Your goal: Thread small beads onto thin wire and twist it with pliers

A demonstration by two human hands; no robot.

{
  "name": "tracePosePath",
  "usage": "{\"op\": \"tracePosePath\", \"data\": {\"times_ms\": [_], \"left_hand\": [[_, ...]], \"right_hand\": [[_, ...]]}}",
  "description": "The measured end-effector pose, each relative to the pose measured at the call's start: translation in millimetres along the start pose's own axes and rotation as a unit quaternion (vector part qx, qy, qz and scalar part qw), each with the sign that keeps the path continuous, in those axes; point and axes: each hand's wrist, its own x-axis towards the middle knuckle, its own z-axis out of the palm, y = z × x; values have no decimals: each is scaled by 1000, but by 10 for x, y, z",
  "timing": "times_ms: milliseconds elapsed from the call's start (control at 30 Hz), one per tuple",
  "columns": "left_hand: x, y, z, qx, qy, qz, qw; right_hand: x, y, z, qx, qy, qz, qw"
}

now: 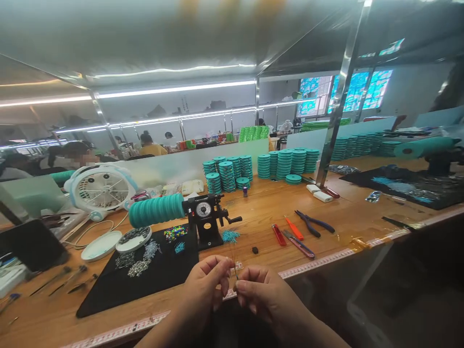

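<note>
Over the table's front edge my left hand [210, 279] is closed in a pinch, thumb against fingertips. Just to its right, my right hand [264, 292] pinches the lower end of a thin dark strand [236, 272], which rises between my fingertips. My left fingertips meet the strand higher up; its exact kind is too fine to make out. Behind my hands lie a bunch of short light-blue pieces [230, 236] and a small black lump [255, 250]. A black winding device [206, 220] with a dial and crank carries a row of teal foam spools [156, 210].
A black mat [119, 290] holds colored beads [175, 233] and small metal parts [138, 268]. Pliers [312, 223], snips [299, 244], an orange tool [293, 228] and a red cutter [279, 235] lie right. Teal spool stacks [226, 176] and a fan [102, 189] stand behind.
</note>
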Motion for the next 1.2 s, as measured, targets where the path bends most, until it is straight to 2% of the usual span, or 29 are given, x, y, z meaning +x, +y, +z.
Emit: {"op": "tracePosePath", "data": {"times_ms": [133,267,367,467,533,567,633,733,833,1000,1200], "left_hand": [[-296,-80,-161,-54,-26,-19,998],[-467,-100,-284,28,17,24,999],[-538,-149,-355,-19,39,-22,999],[-598,-224,-400,-98,53,-91,990],[-638,-272,-427,-114,69,-104,986],[-656,-296,-444,-106,78,-97,987],[-689,-341,-485,-71,99,-72,990],[-726,-402,-550,-23,124,-36,991],[-753,-445,-590,-20,129,-14,991],[-780,-483,-603,9,121,13,992],[-818,-450,-611,55,120,31,991]], "right_hand": [[-11,169,165,25,-25,32,999],[-11,279,307,-18,-49,39,998],[-31,355,393,-158,-61,-56,984],[-57,453,444,-334,-34,-202,920],[-72,507,461,-385,-28,-221,895],[-78,524,467,-388,-28,-204,898],[-86,541,475,-355,-27,-146,923],[-80,562,480,-260,-39,-68,962],[-53,624,471,-169,-65,7,983],[-4,722,470,-36,-90,111,989],[-39,682,529,10,-77,137,987]]}}
